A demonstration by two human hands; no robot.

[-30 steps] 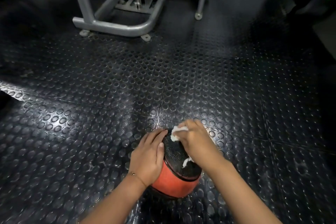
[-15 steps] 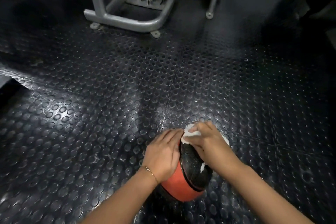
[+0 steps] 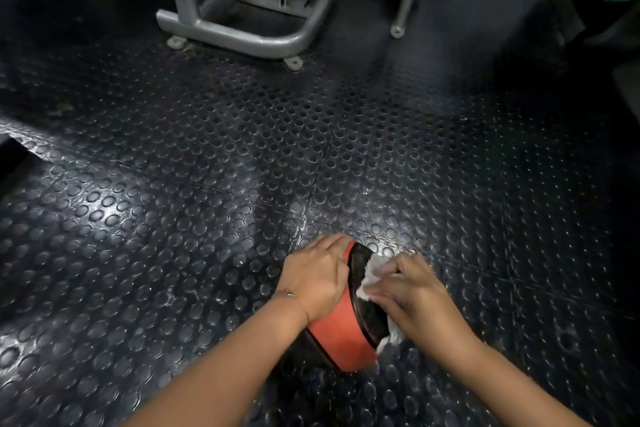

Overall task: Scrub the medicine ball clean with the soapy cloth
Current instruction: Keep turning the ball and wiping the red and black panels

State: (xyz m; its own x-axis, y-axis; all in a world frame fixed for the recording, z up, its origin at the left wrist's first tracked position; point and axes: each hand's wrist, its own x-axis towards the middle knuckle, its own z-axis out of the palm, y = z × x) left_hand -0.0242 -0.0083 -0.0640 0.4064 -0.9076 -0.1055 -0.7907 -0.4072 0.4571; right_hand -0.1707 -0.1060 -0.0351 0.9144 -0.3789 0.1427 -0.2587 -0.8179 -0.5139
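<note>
A red and black medicine ball (image 3: 341,333) rests on the studded rubber floor at the lower middle of the head view. My left hand (image 3: 313,276) lies flat on its left red side and holds it still. My right hand (image 3: 410,295) presses a white soapy cloth (image 3: 372,274) against the black textured panel on the ball's right side. Part of the cloth sticks out below my right palm near the floor. The ball's far side is hidden by my hands.
The dark floor (image 3: 173,218) with round studs looks wet and shiny around the ball. A grey metal gym machine frame (image 3: 242,35) stands at the back. A thin metal leg (image 3: 398,28) is to its right. Dark shapes fill the right edge.
My right hand with the cloth has slid from the ball's top down over the black panel to its right side. The left hand has kept its hold, and the view shifted a little.
</note>
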